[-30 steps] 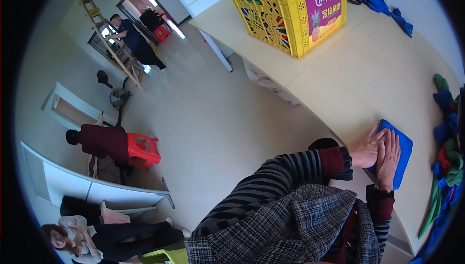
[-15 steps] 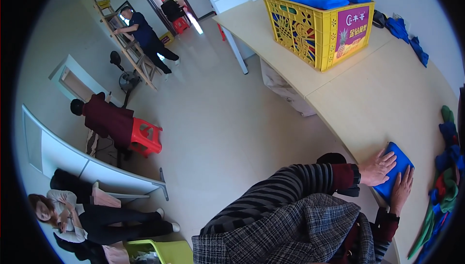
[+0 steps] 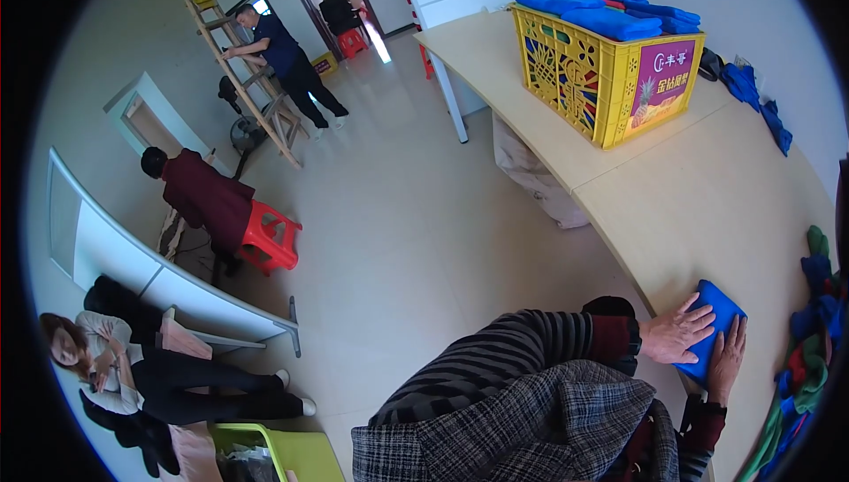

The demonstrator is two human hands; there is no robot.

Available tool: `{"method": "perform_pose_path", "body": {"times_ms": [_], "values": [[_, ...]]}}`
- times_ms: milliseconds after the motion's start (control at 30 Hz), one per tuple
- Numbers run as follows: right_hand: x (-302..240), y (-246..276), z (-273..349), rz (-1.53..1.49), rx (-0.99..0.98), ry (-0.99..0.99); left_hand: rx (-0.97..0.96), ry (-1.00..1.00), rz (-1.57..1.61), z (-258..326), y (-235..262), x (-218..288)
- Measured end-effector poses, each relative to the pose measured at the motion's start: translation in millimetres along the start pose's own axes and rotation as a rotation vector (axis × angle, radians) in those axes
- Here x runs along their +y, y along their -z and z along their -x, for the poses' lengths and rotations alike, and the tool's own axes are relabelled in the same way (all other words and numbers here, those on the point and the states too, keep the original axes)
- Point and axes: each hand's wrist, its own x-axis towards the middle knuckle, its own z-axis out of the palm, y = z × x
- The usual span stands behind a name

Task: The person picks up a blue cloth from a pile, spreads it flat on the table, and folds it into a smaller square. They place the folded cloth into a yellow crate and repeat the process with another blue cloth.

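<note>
A folded blue cloth (image 3: 723,307) lies flat on the table near its front edge. My left hand (image 3: 679,332) rests on the cloth's left part, palm down and fingers spread. Against its right part lies my right hand (image 3: 727,360), with the fingers stretched out flat. Neither hand is closed round the fabric. Whatever is under the palms is hidden. To the right of my hands, a heap of blue, green and red cloth pieces (image 3: 809,363) runs along the table.
On the pale table (image 3: 659,217) stands a yellow plastic crate (image 3: 610,84) topped with folded blue cloths. More blue cloth (image 3: 745,84) lies by the wall. A green bin (image 3: 305,455) sits lower left. People are by a ladder (image 3: 252,75), on a red stool (image 3: 272,239) and near a partition (image 3: 168,274).
The whole view has shifted slightly, so the table and crate appear lower. Both hands stay on the blue cloth; the left hand's fingers look a little more spread.
</note>
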Motion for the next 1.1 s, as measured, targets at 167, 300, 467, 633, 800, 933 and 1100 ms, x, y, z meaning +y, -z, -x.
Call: {"method": "perform_pose_path", "body": {"times_ms": [167,300,467,633,800,933,1100], "values": [[-7.7,2.4,-0.8,0.044,-0.034,-0.029,0.000,-0.019,0.028,2.0,-3.4,2.8],[-46.1,19.5,4.5,0.198,-0.032,-0.050,-0.021,-0.001,0.027,2.4,-2.6,6.6],[-75.8,20.7,12.0,0.009,-0.052,0.090,0.110,-0.055,0.024,2.5,-12.3,11.0],[-61.3,23.6,7.2,0.226,0.056,0.198,0.044,-0.053,-0.147,4.6,6.1,6.3],[-64.6,31.5,5.2,0.083,0.029,-0.113,0.024,-0.086,-0.206,0.5,16.7,6.2],[-54.3,31.5,15.5,0.129,0.037,-0.170,-0.043,-0.087,-0.143,2.2,14.9,11.2],[-45.8,36.8,26.7,0.112,0.015,-0.247,-0.048,-0.074,-0.176,6.1,16.7,11.3]]}}
